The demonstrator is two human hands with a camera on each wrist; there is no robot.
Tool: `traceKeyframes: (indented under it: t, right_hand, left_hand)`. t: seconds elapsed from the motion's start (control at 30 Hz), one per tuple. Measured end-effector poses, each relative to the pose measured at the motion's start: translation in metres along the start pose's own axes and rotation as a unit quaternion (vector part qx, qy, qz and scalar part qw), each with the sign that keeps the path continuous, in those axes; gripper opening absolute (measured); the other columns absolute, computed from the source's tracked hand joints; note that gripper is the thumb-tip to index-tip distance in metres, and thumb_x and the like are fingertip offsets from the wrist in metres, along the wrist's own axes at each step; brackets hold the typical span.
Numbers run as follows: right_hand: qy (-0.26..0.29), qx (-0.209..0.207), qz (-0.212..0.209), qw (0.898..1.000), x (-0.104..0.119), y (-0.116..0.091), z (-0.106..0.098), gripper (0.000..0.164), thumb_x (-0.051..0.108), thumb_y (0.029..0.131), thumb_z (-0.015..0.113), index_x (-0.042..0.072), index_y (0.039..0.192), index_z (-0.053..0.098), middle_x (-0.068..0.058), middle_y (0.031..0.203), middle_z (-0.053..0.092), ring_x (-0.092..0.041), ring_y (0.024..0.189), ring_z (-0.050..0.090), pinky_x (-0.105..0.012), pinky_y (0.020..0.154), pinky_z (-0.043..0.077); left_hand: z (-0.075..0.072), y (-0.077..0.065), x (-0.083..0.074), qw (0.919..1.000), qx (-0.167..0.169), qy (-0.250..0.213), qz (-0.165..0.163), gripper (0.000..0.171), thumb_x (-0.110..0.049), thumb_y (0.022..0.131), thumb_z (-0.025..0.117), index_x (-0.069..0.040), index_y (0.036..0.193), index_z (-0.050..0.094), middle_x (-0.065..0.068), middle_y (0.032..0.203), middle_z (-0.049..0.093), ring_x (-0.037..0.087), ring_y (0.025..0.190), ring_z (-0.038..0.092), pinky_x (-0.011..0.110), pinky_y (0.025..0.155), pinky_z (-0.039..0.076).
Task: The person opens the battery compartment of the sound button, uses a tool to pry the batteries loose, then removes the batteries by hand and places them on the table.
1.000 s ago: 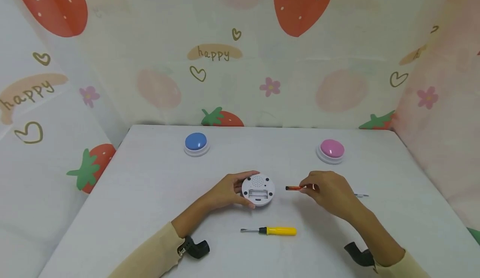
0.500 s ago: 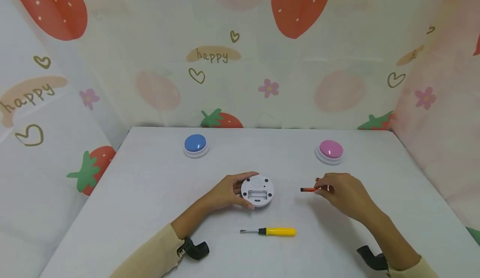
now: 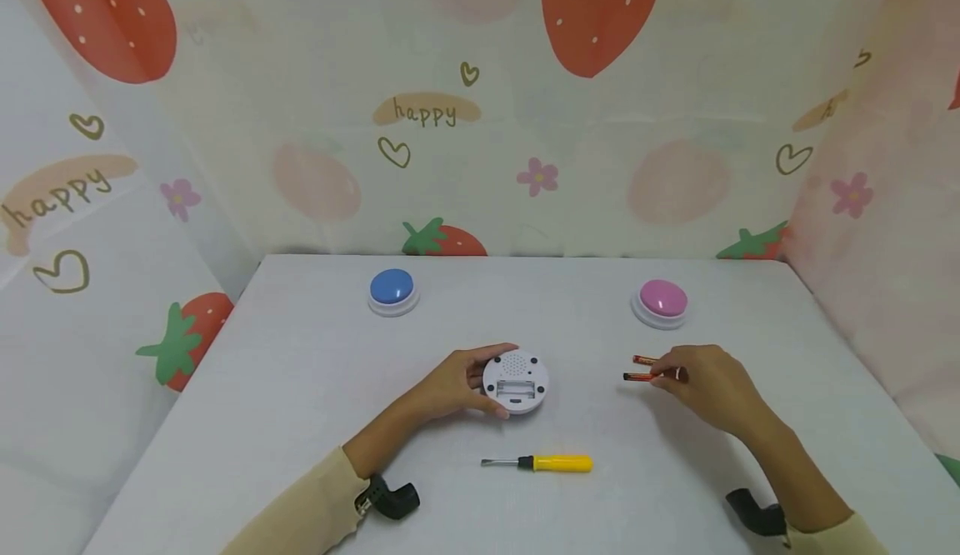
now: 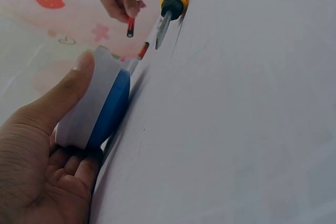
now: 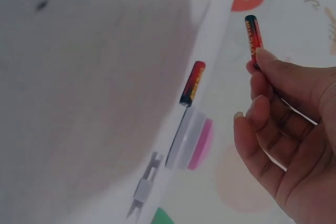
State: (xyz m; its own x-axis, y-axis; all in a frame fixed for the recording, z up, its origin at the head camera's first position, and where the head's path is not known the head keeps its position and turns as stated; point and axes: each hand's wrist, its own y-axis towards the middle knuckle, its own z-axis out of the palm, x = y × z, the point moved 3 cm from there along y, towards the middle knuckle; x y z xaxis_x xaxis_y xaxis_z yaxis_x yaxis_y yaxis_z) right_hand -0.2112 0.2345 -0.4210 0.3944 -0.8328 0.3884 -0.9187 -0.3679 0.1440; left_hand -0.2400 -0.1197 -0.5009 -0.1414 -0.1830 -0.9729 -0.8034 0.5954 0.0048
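Note:
My left hand (image 3: 450, 384) grips a round white push button (image 3: 515, 382) by its side, thumb and fingers around the rim. Its underside faces up, showing a speaker grille and an uncovered battery slot. The blue dome (image 4: 113, 111) is underneath, close over the table in the left wrist view. To the right, my right hand (image 3: 705, 384) pinches a small red battery (image 5: 253, 35) with a black end between thumb and fingertips. A second red battery (image 5: 192, 83) lies on the table just beyond those fingertips.
A yellow-handled screwdriver (image 3: 555, 463) lies in front of the button. At the back of the white table (image 3: 315, 355) stand a blue push button (image 3: 393, 292) and a pink one (image 3: 660, 303). A small white plastic piece (image 5: 144, 184) shows near the pink button in the right wrist view.
My right hand has moved right, away from the button, with the battery still pinched. The second battery has come into sight beside it. My left hand has stayed in place.

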Motion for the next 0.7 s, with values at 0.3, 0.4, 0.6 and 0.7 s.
traceKeyframes:
  t: [0.3, 0.4, 0.6, 0.7]
  right_hand:
    - [0.006, 0.012, 0.019, 1.000, -0.015, 0.004, 0.000, 0.014, 0.010, 0.084, 0.082, 0.009, 0.098, 0.081, 0.007, 0.078, 0.067, -0.013, 0.069, 0.050, -0.025, 0.054, 0.041]
    - [0.009, 0.019, 0.030, 0.999, -0.020, 0.005, 0.001, 0.012, 0.010, 0.085, 0.082, 0.009, 0.097, 0.080, 0.006, 0.077, 0.066, -0.014, 0.069, 0.050, -0.025, 0.055, 0.041]
    - [0.013, 0.026, 0.039, 0.999, -0.027, 0.007, 0.004, 0.009, 0.010, 0.085, 0.081, 0.010, 0.095, 0.080, 0.006, 0.077, 0.066, -0.014, 0.070, 0.050, -0.026, 0.055, 0.041]
    - [0.012, 0.026, 0.039, 0.999, -0.028, 0.008, 0.004, 0.009, 0.010, 0.085, 0.081, 0.011, 0.094, 0.080, 0.006, 0.078, 0.066, -0.014, 0.070, 0.051, -0.026, 0.055, 0.041]
  left_hand:
    - [0.000, 0.001, 0.001, 1.0000, 0.002, 0.004, 0.001, 0.095, -0.007, 0.071, 0.093, -0.019, 0.153, 0.047, 0.000, 0.152, 0.050, 0.018, 0.132, 0.054, 0.025, 0.105, 0.047]
    - [0.000, 0.001, 0.001, 1.0000, 0.001, 0.006, -0.001, 0.095, -0.007, 0.071, 0.093, -0.020, 0.153, 0.047, 0.000, 0.153, 0.049, 0.018, 0.132, 0.054, 0.024, 0.105, 0.047]
    - [0.001, 0.000, 0.000, 1.0000, -0.001, 0.004, -0.002, 0.095, -0.006, 0.071, 0.093, -0.021, 0.153, 0.047, 0.000, 0.153, 0.049, 0.018, 0.131, 0.055, 0.025, 0.104, 0.047]
    - [0.000, 0.000, 0.001, 1.0000, -0.004, 0.005, -0.003, 0.095, -0.005, 0.070, 0.093, -0.022, 0.152, 0.048, 0.000, 0.152, 0.049, 0.018, 0.130, 0.055, 0.025, 0.104, 0.048]
